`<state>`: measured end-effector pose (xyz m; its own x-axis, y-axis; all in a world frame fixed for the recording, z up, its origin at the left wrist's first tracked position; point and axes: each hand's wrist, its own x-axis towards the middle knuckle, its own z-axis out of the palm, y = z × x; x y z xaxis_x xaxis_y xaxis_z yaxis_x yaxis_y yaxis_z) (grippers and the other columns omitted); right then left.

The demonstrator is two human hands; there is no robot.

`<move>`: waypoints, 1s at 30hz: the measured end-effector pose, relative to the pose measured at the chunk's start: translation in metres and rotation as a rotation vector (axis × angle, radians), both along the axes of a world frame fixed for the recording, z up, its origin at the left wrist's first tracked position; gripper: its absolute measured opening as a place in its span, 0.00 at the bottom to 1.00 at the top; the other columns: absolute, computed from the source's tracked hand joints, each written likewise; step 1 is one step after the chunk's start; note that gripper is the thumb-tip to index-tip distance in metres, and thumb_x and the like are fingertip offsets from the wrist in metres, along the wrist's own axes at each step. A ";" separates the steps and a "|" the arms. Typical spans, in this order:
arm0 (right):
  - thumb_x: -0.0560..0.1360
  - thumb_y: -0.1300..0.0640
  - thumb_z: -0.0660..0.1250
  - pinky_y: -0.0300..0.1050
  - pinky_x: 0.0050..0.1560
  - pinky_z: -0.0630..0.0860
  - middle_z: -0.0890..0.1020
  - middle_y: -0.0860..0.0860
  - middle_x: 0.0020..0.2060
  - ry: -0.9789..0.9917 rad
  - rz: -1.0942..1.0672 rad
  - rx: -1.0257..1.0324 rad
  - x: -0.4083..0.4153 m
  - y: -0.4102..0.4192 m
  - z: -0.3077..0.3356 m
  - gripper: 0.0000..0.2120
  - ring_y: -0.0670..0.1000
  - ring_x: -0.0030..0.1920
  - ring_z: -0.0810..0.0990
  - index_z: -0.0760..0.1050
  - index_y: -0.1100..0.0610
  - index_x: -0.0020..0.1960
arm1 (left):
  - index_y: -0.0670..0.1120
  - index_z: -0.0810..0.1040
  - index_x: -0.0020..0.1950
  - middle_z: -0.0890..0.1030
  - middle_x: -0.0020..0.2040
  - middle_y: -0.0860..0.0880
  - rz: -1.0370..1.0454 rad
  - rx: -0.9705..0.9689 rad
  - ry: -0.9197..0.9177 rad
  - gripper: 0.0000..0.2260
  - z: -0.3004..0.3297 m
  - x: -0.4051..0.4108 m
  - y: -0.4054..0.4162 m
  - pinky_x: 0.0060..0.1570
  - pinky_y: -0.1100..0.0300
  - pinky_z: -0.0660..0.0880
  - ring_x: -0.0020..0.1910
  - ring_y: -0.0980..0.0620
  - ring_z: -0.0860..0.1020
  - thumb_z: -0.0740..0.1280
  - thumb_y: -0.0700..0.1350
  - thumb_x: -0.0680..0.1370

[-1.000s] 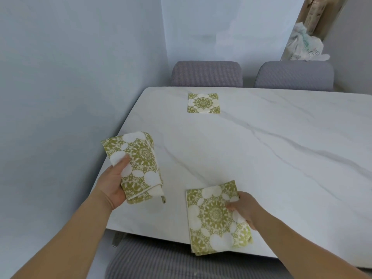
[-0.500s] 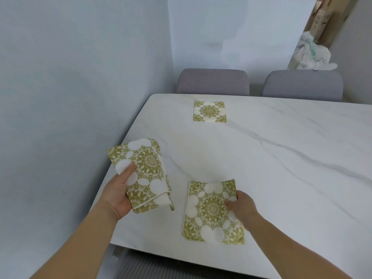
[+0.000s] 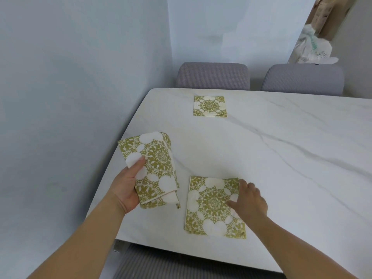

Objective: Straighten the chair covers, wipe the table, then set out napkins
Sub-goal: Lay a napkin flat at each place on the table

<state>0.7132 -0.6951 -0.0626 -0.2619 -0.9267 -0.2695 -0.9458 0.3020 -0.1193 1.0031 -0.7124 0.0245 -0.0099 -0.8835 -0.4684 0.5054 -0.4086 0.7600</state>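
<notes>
A white marble-veined tabletop [image 3: 281, 168] fills the right of the view, with pale walls to the left and behind it. The left hand [image 3: 125, 188] is held over the near left edge of the tabletop and grips a folded stack of napkins [image 3: 155, 168], thumb pressed on the top sheet and fingers curled beneath; the stack is lifted and tilted, its far end drooping over. Just to the right, a single near napkin [image 3: 209, 206] lies flat on the tabletop close to the near edge, green-gold medallion print up. The right hand [image 3: 249, 202] rests on that napkin's right side, fingers bent with the tips touching the paper; whether it pinches the edge or only presses down cannot be told. The two hands are apart, with the near napkin's left half between them. A far napkin [image 3: 209, 106] lies flat near the far edge, well apart from both hands. Behind the far edge stand two grey covered chairs [image 3: 212, 75], and a third grey chair seat [image 3: 171, 264] shows under the near edge
</notes>
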 end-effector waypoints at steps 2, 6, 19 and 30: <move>0.72 0.39 0.67 0.45 0.58 0.70 0.67 0.53 0.65 0.073 0.043 -0.075 -0.002 0.002 0.003 0.40 0.53 0.63 0.68 0.51 0.53 0.74 | 0.45 0.77 0.62 0.82 0.56 0.43 -0.056 -0.016 0.008 0.20 0.003 -0.008 -0.002 0.49 0.47 0.77 0.53 0.43 0.81 0.68 0.49 0.71; 0.75 0.45 0.65 0.46 0.60 0.69 0.70 0.52 0.65 -0.466 -0.104 -0.153 -0.001 0.007 0.020 0.27 0.52 0.64 0.69 0.64 0.53 0.70 | 0.45 0.77 0.62 0.82 0.56 0.43 -0.192 -0.036 0.038 0.20 0.009 -0.037 -0.010 0.46 0.50 0.80 0.54 0.44 0.81 0.68 0.49 0.71; 0.65 0.51 0.75 0.51 0.54 0.77 0.83 0.57 0.53 -1.782 -0.578 -0.075 -0.062 0.058 0.056 0.25 0.57 0.52 0.82 0.77 0.62 0.58 | 0.46 0.78 0.61 0.81 0.58 0.41 -0.595 0.006 0.012 0.20 0.008 -0.158 0.000 0.55 0.44 0.76 0.57 0.41 0.79 0.69 0.50 0.70; 0.68 0.58 0.73 0.44 0.40 0.80 0.85 0.56 0.47 -1.710 -0.484 -0.197 -0.228 0.082 0.058 0.12 0.53 0.44 0.84 0.81 0.60 0.50 | 0.43 0.76 0.63 0.81 0.57 0.39 -0.486 0.009 -0.124 0.23 -0.002 -0.305 0.038 0.55 0.43 0.75 0.55 0.39 0.79 0.70 0.44 0.68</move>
<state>0.4848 -0.6131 -0.0050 -0.0693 -0.9086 -0.4119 0.4152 0.3492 -0.8401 0.6986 -0.6748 0.0222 -0.3634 -0.7862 -0.4999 0.1612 -0.5816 0.7974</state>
